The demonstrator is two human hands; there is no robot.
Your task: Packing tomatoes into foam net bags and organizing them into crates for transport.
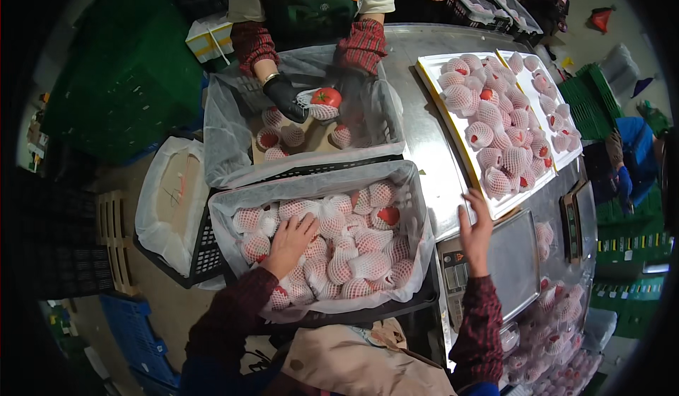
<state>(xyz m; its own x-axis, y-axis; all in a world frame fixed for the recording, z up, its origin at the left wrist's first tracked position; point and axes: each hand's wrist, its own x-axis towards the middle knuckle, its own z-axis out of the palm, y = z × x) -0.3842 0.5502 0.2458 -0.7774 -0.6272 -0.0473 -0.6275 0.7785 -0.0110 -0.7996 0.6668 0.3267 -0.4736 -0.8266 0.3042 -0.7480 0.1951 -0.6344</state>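
Note:
My left hand (290,245) lies flat, fingers spread a little, on red tomatoes in white foam net sleeves (347,258). These fill a black plastic crate (419,226) lined with translucent film, right in front of me. Over the metal table, my right hand (476,231) is raised with thumb and fingers apart. Its fingertips are at the near corner of a white foam box lid or tray (490,207) with a yellow edge, heaped with netted tomatoes (498,115); whether they touch it, I cannot tell. Below that hand is a weighing scale (512,261) with a bare metal pan.
Opposite, a co-worker's black-gloved hands (286,96) hold a partly netted tomato (325,97) above a second lined crate (228,131). Another lined crate (175,205) stands left. Packed tomatoes (551,316) lie beyond the scale. Blue crates (132,332) are on the floor at left.

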